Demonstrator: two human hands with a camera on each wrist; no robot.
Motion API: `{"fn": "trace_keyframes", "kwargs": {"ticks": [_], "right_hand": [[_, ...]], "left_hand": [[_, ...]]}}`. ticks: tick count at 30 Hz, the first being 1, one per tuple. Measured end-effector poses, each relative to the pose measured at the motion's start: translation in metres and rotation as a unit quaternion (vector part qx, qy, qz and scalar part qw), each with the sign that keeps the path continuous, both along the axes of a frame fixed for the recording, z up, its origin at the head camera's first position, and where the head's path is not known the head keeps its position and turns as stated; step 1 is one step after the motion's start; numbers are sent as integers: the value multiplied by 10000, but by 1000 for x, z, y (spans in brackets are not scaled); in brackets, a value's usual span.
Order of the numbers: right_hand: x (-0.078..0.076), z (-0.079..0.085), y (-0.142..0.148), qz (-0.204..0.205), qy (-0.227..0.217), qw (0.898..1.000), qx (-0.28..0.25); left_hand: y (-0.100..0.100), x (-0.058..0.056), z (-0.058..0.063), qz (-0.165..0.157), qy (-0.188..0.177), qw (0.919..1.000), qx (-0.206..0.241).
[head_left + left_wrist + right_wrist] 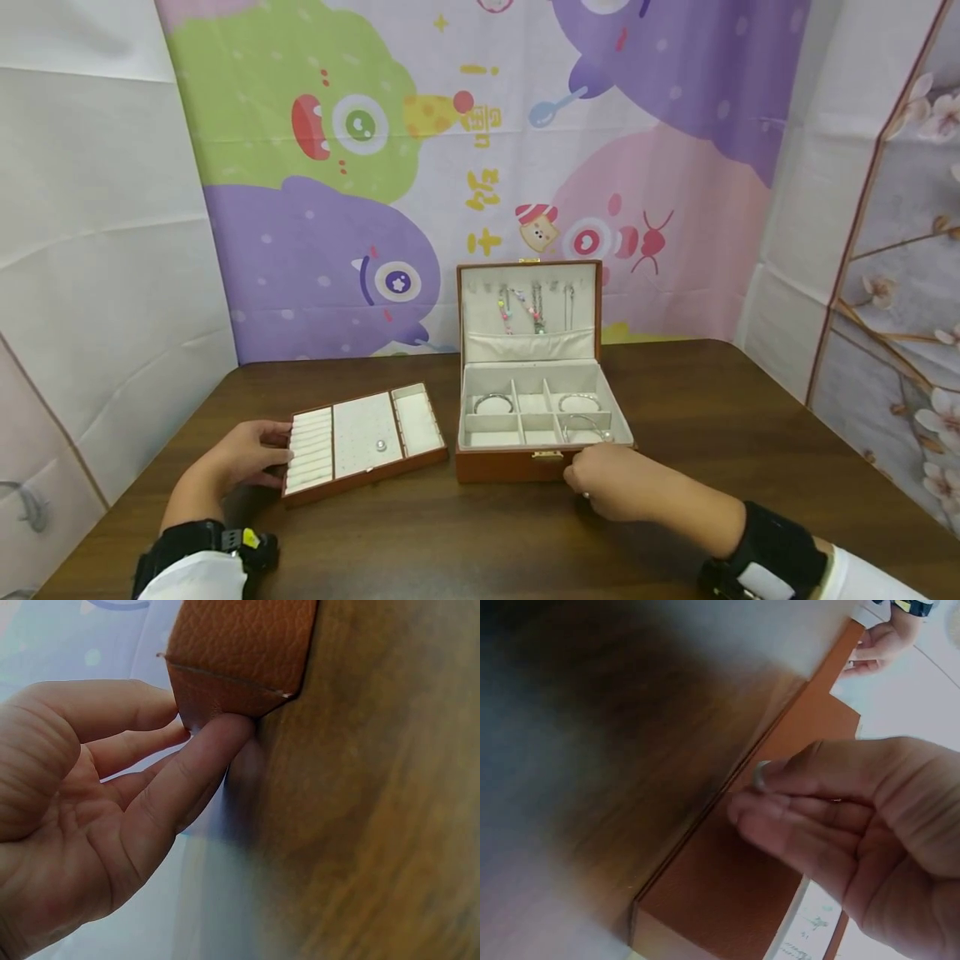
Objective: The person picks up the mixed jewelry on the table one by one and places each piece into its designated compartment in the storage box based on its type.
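Note:
My left hand (pixel 243 454) holds the left end of a brown jewelry tray (pixel 365 472), thumb and fingers at its edge. In the left wrist view the fingers meet the tray's brown end (pixel 221 697). The tray has ring rolls (pixel 310 450), a panel with one round stud (pixel 381 445), and an open compartment. At the front right of the open jewelry box (pixel 495 467), my right hand (pixel 618 483) pinches a small shiny ring-like piece (pixel 760 775) between thumb and fingers. It is mostly hidden by the fingers.
Bracelets (pixel 492 404) lie in the box's rear left and rear right compartments, and a bangle (pixel 585 428) in the front right. Necklaces (pixel 537 308) hang inside the raised lid. A printed curtain (pixel 480 183) stands behind the wooden table (pixel 420 542).

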State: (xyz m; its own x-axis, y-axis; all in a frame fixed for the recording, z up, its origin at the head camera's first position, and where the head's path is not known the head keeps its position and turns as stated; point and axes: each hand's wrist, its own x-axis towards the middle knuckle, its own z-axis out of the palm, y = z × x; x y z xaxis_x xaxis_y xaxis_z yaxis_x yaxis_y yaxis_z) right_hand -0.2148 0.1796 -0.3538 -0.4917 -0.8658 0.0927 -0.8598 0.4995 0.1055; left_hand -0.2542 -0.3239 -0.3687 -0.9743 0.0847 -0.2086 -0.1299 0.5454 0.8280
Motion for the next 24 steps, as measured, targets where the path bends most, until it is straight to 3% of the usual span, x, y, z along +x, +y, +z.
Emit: {"fn": "trace_keyframes", "kwargs": {"ticks": [5, 14, 24], "right_hand": [[2, 5, -6, 417, -318, 9971, -551], [2, 19, -23, 1138, -274, 9805, -1577], [-7, 37, -60, 1389, -302, 9701, -1968]], "left_hand": [[0, 0, -1, 1, -10, 10000, -7], [0, -2, -1, 19, -8, 10000, -65], [-1, -1, -3, 11, 67, 10000, -38]]}}
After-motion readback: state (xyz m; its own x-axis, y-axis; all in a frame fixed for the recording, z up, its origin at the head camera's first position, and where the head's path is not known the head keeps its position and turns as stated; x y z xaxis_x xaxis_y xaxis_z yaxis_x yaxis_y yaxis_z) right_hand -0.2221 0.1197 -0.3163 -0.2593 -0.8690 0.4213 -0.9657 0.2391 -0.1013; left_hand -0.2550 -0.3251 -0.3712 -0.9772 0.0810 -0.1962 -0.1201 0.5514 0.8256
